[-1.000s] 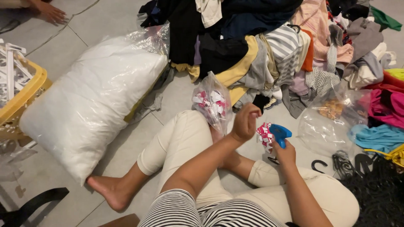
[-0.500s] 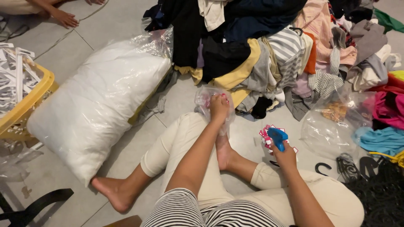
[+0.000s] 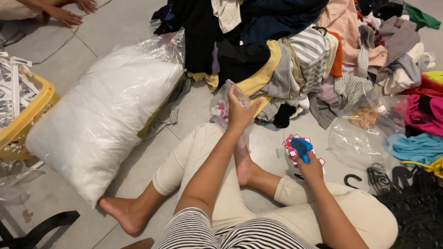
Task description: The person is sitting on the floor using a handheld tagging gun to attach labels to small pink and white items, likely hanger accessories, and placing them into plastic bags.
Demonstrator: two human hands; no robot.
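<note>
I sit cross-legged on a tiled floor. My left hand reaches forward and grips a small clear plastic bag that holds red and white tags, just above my left knee. My right hand rests near my right knee and holds a blue tagging gun together with a bunch of red and white tags. A big heap of mixed clothes lies right in front of both hands.
A large white bundle in clear plastic lies to my left. A yellow basket with white hangers stands at the far left. Clear bags, black hooks and bright garments lie on the right. Another person's hands rest at top left.
My left hand has gone from near the right hand forward to the small bag of tags and closed on it. The right hand has stayed in place with the tagging gun.
</note>
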